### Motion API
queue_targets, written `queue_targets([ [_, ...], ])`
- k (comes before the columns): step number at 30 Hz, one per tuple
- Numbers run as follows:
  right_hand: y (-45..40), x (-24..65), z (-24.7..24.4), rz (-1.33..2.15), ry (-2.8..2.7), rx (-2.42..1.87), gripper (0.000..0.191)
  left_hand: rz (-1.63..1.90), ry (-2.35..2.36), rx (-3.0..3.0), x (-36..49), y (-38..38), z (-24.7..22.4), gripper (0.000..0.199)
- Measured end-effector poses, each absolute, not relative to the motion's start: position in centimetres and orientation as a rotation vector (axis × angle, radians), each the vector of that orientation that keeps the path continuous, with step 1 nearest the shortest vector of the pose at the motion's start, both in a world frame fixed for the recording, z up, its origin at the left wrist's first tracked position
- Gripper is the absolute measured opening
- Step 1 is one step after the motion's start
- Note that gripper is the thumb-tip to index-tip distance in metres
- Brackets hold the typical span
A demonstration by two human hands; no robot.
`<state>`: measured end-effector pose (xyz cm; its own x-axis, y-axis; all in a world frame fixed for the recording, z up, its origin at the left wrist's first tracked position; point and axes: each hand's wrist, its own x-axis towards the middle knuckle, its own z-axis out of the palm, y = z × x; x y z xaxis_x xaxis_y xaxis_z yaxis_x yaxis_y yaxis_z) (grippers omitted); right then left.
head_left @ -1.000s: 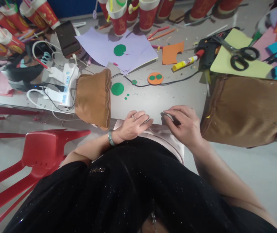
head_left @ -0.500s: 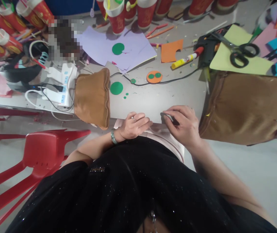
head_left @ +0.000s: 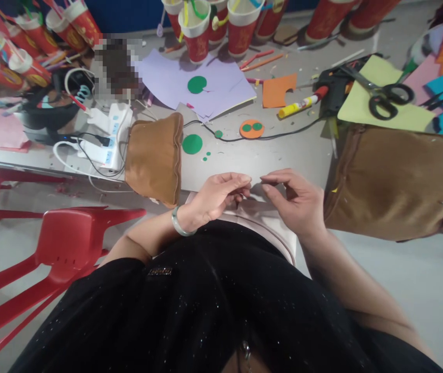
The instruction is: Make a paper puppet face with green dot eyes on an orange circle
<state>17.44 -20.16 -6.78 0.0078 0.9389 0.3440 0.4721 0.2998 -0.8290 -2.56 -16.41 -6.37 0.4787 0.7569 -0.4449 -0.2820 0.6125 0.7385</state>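
Note:
At the table's near edge, my left hand (head_left: 221, 197) has its thumb and fingers pinched together. Whatever lies between them is too small to make out. Facing it, a short gap away, my right hand (head_left: 297, 199) is curled, with thumb and forefinger tips close together. I cannot make out what they hold. Beyond the hands lies an orange paper oval (head_left: 246, 135) with two small green circles (head_left: 257, 126) on it. A larger green paper circle (head_left: 192, 144) rests to the left, near a small green disc (head_left: 218, 134) and tiny green dots (head_left: 204, 159).
Brown cushions flank me, one left (head_left: 154, 160) and one right (head_left: 396, 181). Behind are purple paper (head_left: 229, 83), a glue stick (head_left: 299, 105), scissors (head_left: 384, 98), red cups (head_left: 198, 44) and a black cable (head_left: 291, 135). A power strip (head_left: 114, 137) and red chair (head_left: 66, 235) are left.
My left hand has turned, bringing its thumb on top, and moved right towards my right hand. My right hand stays in nearly the same place. The view has shifted slightly.

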Motion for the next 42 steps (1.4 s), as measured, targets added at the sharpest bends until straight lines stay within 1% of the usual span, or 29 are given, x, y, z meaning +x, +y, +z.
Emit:
queue_targets([
  [5, -18.4, 17.3, -6.1, 0.689, -1.542, -1.311, 0.008, 0.673, 0.845, 0.409, -1.6, -15.3, -6.0, 0.021],
  [9, -17.6, 17.1, -5.8, 0.660, -1.570, -1.303, 0.007, 0.714, 0.798, 0.348, -1.2, -15.2, -6.0, 0.017],
  [13, -17.4, 16.8, -5.4, 0.611, -1.618, -1.320, 0.005, 0.743, 0.777, 0.398, -1.0, -15.3, -6.3, 0.020],
  [19, -17.5, 16.4, -4.9, 0.528, -1.669, -1.325, 0.003, 0.884, 0.789, 0.549, -0.6, -15.8, -6.8, 0.037],
  [26, -17.6, 16.1, -4.8, 0.489, -1.696, -1.342, 0.005, 1.055, 0.844, 0.716, -0.1, -16.1, -6.7, 0.049],
  [42, -17.9, 15.9, -4.8, 0.498, -1.690, -1.377, 0.006, 1.088, 0.906, 0.862, -0.4, -16.5, -6.7, 0.047],
])
